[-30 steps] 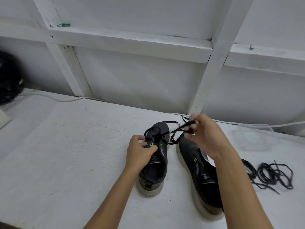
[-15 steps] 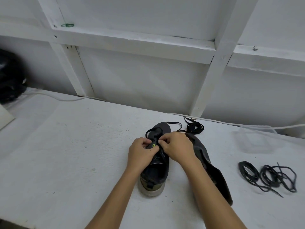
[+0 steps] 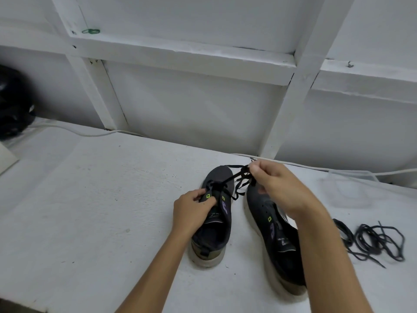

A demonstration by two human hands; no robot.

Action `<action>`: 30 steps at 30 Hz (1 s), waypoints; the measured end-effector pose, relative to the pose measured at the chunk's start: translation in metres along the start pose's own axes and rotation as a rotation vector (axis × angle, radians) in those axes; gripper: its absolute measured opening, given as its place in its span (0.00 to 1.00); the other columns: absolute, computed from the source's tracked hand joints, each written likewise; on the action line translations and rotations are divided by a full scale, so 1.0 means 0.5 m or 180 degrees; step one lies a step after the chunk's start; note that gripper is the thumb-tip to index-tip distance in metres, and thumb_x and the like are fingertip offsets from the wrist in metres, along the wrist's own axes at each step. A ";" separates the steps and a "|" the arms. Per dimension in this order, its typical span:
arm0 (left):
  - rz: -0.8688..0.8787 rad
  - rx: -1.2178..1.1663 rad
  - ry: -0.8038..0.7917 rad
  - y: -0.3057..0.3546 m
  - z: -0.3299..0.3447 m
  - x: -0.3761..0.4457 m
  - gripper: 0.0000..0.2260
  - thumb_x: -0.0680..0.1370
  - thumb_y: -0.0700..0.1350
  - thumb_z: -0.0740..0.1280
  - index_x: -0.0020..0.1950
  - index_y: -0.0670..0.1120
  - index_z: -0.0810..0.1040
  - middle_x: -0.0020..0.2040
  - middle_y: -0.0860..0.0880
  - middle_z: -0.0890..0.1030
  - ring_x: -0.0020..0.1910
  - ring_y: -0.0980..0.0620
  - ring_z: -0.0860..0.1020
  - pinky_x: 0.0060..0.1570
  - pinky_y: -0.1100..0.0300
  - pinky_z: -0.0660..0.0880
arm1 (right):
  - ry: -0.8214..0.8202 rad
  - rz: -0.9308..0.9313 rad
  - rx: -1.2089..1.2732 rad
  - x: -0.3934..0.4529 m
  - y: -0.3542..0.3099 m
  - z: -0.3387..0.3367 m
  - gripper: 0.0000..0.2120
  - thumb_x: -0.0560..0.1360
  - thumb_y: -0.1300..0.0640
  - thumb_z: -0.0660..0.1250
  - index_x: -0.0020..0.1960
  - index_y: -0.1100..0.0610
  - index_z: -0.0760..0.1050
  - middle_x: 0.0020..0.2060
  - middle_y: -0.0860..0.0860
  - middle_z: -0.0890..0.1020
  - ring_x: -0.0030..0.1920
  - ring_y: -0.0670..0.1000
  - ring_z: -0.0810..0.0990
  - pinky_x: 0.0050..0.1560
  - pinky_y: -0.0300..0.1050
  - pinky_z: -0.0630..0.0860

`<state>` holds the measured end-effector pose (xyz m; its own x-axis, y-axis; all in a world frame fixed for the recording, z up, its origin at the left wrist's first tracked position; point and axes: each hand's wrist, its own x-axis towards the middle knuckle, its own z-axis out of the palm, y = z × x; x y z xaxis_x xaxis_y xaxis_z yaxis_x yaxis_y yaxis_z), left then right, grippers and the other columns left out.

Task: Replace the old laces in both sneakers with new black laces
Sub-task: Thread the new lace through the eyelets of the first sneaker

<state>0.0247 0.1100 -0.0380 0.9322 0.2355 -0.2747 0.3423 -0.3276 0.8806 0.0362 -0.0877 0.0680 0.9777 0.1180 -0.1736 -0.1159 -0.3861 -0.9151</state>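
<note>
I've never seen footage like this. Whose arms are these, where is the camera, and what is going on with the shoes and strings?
There is no machine here: these are a person's two bare arms, filmed by one wide-angle camera worn on the head and looking down at a white table.

Two dark sneakers stand side by side, toes pointing away. The left hand grips the left sneaker near its tongue. The right hand is raised above the toe of the right sneaker, pinching a black lace that runs back to the left sneaker's front eyelets.

A loose pile of dark laces lies on the table to the right. A clear plastic container sits behind it, and a white cable runs along the wall.
</note>
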 end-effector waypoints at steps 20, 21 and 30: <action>0.1240 0.0989 -0.0289 0.043 0.022 0.021 0.19 0.74 0.53 0.69 0.66 0.60 0.78 0.60 0.57 0.79 0.60 0.54 0.76 0.61 0.52 0.75 | 0.0179 -0.0068 0.0551 0.008 -0.005 -0.004 0.09 0.85 0.52 0.60 0.49 0.50 0.76 0.49 0.45 0.87 0.50 0.42 0.84 0.48 0.43 0.76; 0.1365 0.0989 -0.0358 0.055 0.025 0.030 0.15 0.74 0.53 0.70 0.61 0.59 0.80 0.58 0.57 0.79 0.60 0.54 0.76 0.61 0.52 0.74 | 0.0146 -0.0134 0.0526 0.013 -0.012 0.000 0.08 0.85 0.52 0.60 0.49 0.50 0.75 0.49 0.45 0.87 0.50 0.43 0.84 0.47 0.43 0.76; 0.0322 -0.0159 0.0097 0.092 0.003 0.072 0.08 0.75 0.42 0.69 0.53 0.48 0.73 0.46 0.50 0.81 0.43 0.53 0.79 0.41 0.61 0.72 | 0.0578 0.0080 0.0156 0.057 0.036 0.036 0.10 0.81 0.52 0.65 0.62 0.47 0.72 0.48 0.45 0.86 0.50 0.46 0.85 0.50 0.46 0.80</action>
<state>0.0743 0.1023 -0.0078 0.9575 0.2316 -0.1722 0.2396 -0.3052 0.9217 0.0591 -0.0746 0.0401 0.9894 -0.0599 -0.1321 -0.1446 -0.3414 -0.9287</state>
